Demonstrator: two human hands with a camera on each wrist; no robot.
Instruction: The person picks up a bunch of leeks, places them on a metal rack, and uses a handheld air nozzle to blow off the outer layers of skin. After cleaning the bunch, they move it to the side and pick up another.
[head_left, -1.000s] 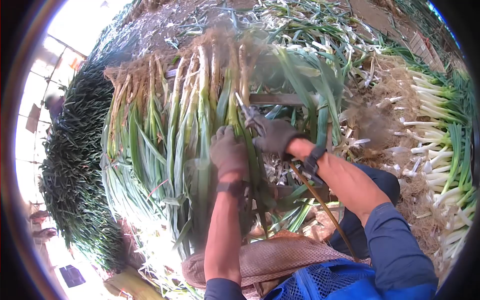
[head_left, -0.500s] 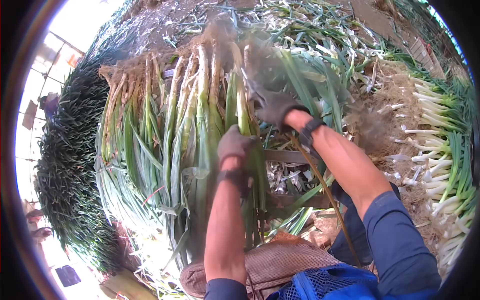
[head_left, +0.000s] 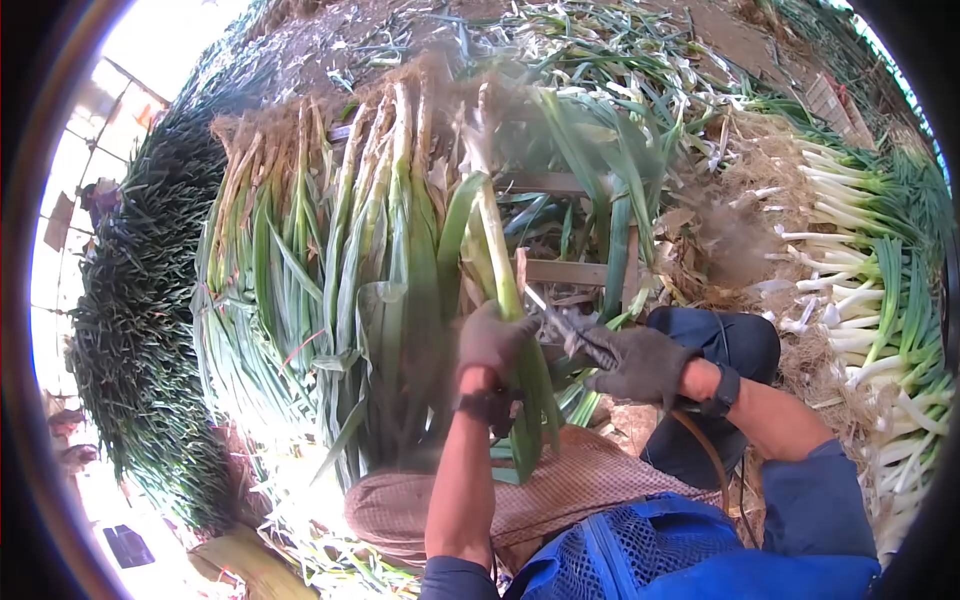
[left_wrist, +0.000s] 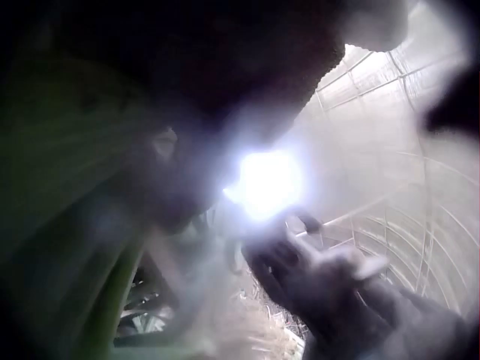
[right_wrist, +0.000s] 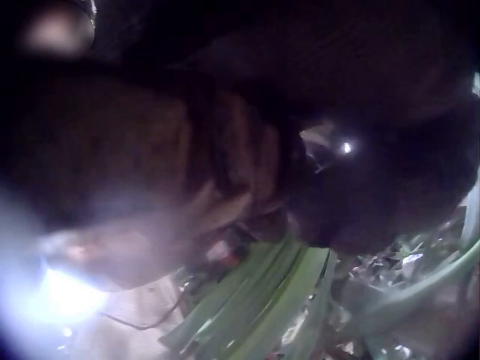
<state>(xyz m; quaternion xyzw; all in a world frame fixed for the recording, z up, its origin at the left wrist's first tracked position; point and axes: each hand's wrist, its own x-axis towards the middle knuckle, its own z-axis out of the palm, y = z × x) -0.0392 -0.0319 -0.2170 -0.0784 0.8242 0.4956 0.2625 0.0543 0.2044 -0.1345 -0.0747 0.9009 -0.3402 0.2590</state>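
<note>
Far left: a tall stack of dark green leaves point(head_left: 150, 330). Next: a row of untrimmed leeks point(head_left: 300, 240), side by side, brown roots at the far end, leaves hanging towards you. Centre: your gloved left hand point(head_left: 492, 345), fingers curled and clamped round one leek point(head_left: 497, 245); this leek stands at the right end of the row, root end pointing away from you, leaves trailing below your grip. Just right of it: the bars of a bench point(head_left: 565, 271). Item: a nozzle tool point(head_left: 575, 334), probably an air gun, though both wrist views are too dark and blurred to settle it; its metal tip is just beside the held leek. Then: your gloved right hand point(head_left: 645, 365), fingers wrapped round that tool, a brown hose point(head_left: 707, 450) running down below it. Far right: a line of white-stemmed leeks point(head_left: 850, 270), loose roots point(head_left: 750, 250) beside them.
</note>
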